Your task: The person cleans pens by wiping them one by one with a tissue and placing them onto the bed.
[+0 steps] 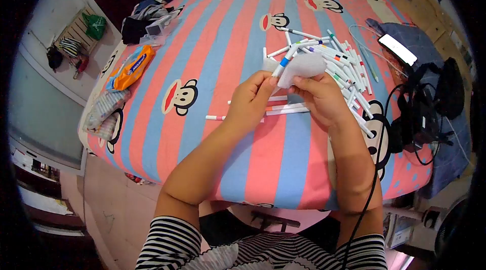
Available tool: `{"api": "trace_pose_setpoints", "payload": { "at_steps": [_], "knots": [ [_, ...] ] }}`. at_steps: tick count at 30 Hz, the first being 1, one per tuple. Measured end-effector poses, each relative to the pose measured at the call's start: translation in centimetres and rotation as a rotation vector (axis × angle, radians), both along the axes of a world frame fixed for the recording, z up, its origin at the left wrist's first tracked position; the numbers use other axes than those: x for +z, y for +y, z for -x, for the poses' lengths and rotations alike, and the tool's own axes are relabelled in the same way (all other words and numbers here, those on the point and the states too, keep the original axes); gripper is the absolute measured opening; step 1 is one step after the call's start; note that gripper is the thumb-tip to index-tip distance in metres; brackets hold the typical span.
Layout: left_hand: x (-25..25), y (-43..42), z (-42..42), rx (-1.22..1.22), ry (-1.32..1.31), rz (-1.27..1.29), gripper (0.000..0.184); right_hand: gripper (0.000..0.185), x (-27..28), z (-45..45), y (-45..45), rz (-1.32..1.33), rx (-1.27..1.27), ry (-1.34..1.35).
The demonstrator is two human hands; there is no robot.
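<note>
My left hand (253, 96) is closed on a white marker pen (285, 61) with a blue band, which tilts up and away to the right. My right hand (323, 99) pinches a folded white wipe (302, 66) whose edge lies against the pen's lower part. Just beyond my hands, a loose pile of white marker pens (349, 70) with bands of many colours spreads over the bedspread. Under my wrists, several more marker pens (286, 110) lie roughly side by side, partly hidden by my hands.
The bed has a pink and blue striped bedspread (202, 62). An orange wipes packet (132, 69) lies on the left, near clothes (142, 22). On the right are a lit phone (398, 49), a white cable and black gear (422, 108) with straps. A black cord hangs across my right arm.
</note>
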State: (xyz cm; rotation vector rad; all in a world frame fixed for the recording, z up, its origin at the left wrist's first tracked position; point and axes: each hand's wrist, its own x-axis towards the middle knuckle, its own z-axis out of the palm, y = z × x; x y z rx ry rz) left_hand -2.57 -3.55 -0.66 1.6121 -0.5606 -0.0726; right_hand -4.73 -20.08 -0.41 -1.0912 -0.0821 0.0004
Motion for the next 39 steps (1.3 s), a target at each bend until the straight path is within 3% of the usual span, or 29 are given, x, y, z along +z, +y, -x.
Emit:
{"api": "trace_pose_setpoints", "payload": {
  "at_steps": [4, 9, 15, 22, 27, 30, 33, 39],
  "knots": [
    [-0.7, -0.1, -0.5, -0.052, -0.140, -0.021, 0.023, 0.026, 0.7, 0.4, 0.5, -0.011, 0.007, -0.045],
    [-0.8, 0.1, -0.7, 0.010, -0.108, -0.086, 0.022, 0.026, 0.6, 0.1, 0.6, -0.031, -0.023, -0.036],
    [0.1, 0.2, -0.2, -0.004, -0.026, -0.140, 0.021, 0.026, 0.2, -0.3, 0.4, 0.138, -0.146, -0.007],
    [0.1, 0.3, -0.3, 0.111, -0.281, -0.311, 0.018, 0.027, 0.8, -0.7, -0.7, -0.081, -0.257, -0.013],
    [0.0, 0.0, -0.2, 0.105, -0.179, -0.147, 0.018, 0.025, 1.2, -0.4, -0.5, -0.131, -0.230, -0.043],
    [-0.3, 0.1, -0.4, 0.101, -0.204, -0.155, 0.019, 0.024, 1.0, -0.5, -0.4, -0.043, -0.223, -0.033],
    [-0.3, 0.0, -0.4, 0.113, -0.209, -0.167, 0.019, 0.026, 1.1, -0.2, 0.1, 0.268, -0.267, -0.054],
    [-0.1, 0.0, -0.1, 0.116, -0.089, -0.176, 0.016, 0.029, 0.6, -0.5, -0.1, 0.362, -0.296, -0.019]
  ]
}}
